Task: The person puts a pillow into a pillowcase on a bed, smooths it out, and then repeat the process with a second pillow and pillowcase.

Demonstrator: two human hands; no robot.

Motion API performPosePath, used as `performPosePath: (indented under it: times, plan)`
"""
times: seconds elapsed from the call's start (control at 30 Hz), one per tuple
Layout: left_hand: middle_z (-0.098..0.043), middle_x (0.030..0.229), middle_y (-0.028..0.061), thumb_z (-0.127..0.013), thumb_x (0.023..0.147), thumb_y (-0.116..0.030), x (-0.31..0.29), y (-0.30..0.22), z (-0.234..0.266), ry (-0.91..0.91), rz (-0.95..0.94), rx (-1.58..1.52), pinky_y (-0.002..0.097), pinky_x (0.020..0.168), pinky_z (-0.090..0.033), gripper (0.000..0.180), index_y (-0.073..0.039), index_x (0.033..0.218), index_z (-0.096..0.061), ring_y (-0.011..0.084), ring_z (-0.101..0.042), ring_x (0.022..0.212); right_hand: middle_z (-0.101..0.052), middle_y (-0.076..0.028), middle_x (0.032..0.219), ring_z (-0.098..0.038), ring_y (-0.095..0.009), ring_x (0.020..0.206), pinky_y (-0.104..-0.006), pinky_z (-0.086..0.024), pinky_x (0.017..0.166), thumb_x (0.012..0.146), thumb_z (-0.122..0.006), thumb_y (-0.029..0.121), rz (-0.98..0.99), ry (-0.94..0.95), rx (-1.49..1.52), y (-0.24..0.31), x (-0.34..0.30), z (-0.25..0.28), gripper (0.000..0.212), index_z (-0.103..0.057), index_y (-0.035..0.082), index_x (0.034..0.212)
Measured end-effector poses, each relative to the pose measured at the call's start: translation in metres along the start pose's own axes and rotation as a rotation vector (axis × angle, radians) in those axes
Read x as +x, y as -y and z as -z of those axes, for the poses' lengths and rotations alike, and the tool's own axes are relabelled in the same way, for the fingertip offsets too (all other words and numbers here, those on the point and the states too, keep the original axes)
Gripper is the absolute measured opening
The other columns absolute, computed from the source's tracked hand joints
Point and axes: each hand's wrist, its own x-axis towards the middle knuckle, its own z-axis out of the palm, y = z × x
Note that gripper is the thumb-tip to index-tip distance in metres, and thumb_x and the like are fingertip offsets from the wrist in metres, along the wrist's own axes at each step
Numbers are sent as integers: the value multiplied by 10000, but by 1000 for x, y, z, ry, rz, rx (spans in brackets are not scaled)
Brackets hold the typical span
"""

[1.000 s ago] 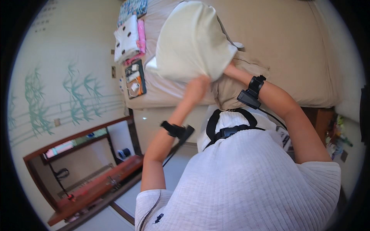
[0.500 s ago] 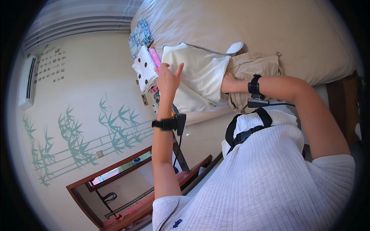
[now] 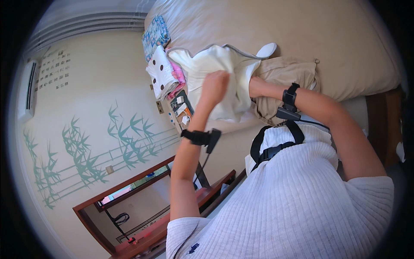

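Note:
A cream-white garment [image 3: 196, 64] with a grey cord along its far edge lies rumpled on the bed. Over its middle, my left hand [image 3: 216, 85] is closed in a fist with a fold of the cloth; the fingers are slightly blurred. My right hand [image 3: 257, 87] reaches into the garment's right opening, so its fingers are hidden under the cloth. Beige trousers or a similar beige cloth [image 3: 286, 73] lie crumpled beneath my right wrist. A white pad-like piece [image 3: 266, 50] shows at the end of the cord.
Left of the garment are a white folded cloth with dark dots [image 3: 161, 71], a pink cloth [image 3: 177, 77] and a blue patterned pouch [image 3: 155, 36]. A small stand with chargers [image 3: 183, 110] is beside the bed [image 3: 327, 34]. A wooden-framed mirror [image 3: 92, 220] is at lower left.
My left hand has gone from open with fingers spread to a fist, moving right over the garment. The cloth has bunched, uncovering the chargers. My right hand stays inside it.

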Motion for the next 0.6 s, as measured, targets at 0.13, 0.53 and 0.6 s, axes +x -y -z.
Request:
performPosePath:
  times: [0.13, 0.53, 0.6]
  plan:
    - [-548, 702, 160, -440, 826, -188, 26, -33, -32, -60, 47, -66, 413, 646, -392, 218, -24, 703, -513, 342, -520, 699, -537, -149, 1062, -516, -284, 969, -357, -403, 826, 735, -490, 243, -33, 355, -260, 23, 9, 15, 288, -578, 93, 964]
    - [-549, 718, 225, -459, 794, -181, 1, -35, -21, 270, 213, -224, 450, 630, -405, 176, -16, 800, -523, 395, -520, 739, -582, -166, 915, -545, -327, 858, -390, -440, 735, 675, -552, 207, -102, 197, -162, -29, 14, -45, 263, -575, 25, 863]
    - [-551, 671, 194, -465, 782, -171, 20, -83, -30, 356, 35, -180, 448, 605, -410, 144, -33, 778, -509, 385, -527, 689, -587, -166, 898, -551, -329, 846, -394, -445, 721, 668, -556, 208, 7, 95, -12, -41, 9, -68, 259, -580, 24, 848]
